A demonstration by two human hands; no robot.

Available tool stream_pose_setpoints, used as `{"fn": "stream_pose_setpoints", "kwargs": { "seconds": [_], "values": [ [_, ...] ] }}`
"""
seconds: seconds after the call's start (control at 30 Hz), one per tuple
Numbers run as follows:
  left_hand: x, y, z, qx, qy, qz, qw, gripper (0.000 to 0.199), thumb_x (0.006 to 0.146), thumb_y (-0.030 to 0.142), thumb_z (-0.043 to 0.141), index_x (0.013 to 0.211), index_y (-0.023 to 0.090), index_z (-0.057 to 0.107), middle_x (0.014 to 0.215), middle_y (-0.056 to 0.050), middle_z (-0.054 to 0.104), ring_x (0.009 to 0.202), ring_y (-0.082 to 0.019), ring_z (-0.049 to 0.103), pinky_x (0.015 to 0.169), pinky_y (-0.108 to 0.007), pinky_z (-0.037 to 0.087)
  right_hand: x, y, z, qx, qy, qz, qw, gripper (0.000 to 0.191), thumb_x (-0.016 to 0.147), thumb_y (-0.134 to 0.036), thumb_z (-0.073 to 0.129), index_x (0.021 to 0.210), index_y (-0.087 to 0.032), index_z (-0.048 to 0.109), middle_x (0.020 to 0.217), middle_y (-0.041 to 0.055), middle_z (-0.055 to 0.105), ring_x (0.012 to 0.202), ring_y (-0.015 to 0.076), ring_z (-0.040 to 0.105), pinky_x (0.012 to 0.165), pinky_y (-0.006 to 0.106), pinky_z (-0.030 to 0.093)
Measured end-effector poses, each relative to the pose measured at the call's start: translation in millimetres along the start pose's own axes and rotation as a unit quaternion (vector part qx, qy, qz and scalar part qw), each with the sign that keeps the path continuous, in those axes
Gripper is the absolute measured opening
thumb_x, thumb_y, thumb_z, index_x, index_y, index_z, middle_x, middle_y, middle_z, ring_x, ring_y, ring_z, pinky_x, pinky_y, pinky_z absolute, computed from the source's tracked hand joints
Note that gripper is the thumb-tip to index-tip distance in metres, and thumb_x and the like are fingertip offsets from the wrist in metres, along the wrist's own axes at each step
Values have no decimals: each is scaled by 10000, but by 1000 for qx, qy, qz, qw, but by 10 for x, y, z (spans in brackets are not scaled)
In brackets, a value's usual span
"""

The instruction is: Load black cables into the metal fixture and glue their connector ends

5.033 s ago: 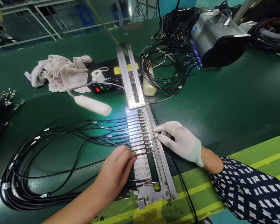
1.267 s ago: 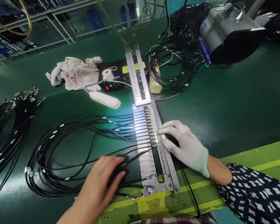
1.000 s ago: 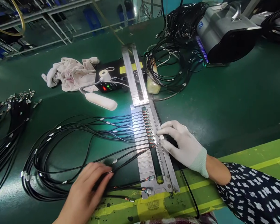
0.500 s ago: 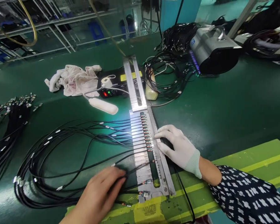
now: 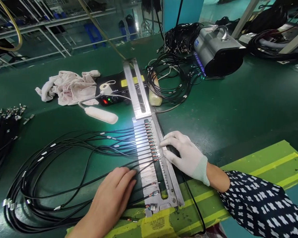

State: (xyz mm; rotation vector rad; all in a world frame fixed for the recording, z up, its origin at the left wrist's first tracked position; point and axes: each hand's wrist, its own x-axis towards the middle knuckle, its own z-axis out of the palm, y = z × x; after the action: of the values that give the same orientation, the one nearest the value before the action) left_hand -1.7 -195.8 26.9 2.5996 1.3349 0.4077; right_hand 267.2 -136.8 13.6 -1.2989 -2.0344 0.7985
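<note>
My bare left hand [image 5: 114,193] is closed on a thin black cable [image 5: 144,167], just left of a slotted metal jig [image 5: 150,178]. This cable's end reaches the jig's long slot, below the row of seated cables. Small connectors [image 5: 151,142] with orange and green parts line the upper slot. My right hand [image 5: 185,153], in a white glove, rests its fingertips on the jig's right-hand rail [image 5: 167,162], thumb and forefinger apart. Several loose cable ends [image 5: 152,207] lie over the jig's lower end. The cables loop away in a coil [image 5: 27,178] on the left.
Behind the jig sit a black control box [image 5: 116,99], a white glue-stick-like lamp shape [image 5: 101,114] and crumpled cloth [image 5: 69,87]. A silver machine [image 5: 220,49] stands at back right beside coiled cables [image 5: 169,89]. A cable bundle [image 5: 2,138] lies far left. Yellow-green tape [image 5: 253,168] covers the front edge.
My left hand has moved slightly up along the jig, bringing the cable's end up to the row of seated connectors. My right hand stays on the rail. The whole view has shifted a little.
</note>
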Motion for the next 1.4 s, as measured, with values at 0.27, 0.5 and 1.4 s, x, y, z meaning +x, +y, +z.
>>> {"fn": "stream_pose_setpoints", "kwargs": {
  "seconds": [0.27,0.5,1.4],
  "values": [
    [139,80,-24,-117,7,-56,991,81,959,163,475,994,188,544,919,-21,558,824,-112,554,730,-201,453,19,-23,-22,5,-7,11,1000,226,864,-117,611,1035,-264,623,1099,8,553,1062,184,521,977,407,374],
    [143,19,-43,-66,3,-41,997,85,971,187,452,995,181,533,902,-21,533,765,-109,547,688,-209,435,20,-18,-23,4,-10,11,1000,229,859,-116,618,1033,-265,615,1088,7,549,1062,182,519,971,408,362],
    [-60,2,-51,-33,-51,6,998,432,957,137,402,1382,205,434,985,-64,601,836,-185,498,704,-295,387,-1,-8,-39,-22,-18,-2,1000,219,879,-153,582,1065,-267,596,1119,33,548,1079,219,523,958,448,396]
  ]
}}
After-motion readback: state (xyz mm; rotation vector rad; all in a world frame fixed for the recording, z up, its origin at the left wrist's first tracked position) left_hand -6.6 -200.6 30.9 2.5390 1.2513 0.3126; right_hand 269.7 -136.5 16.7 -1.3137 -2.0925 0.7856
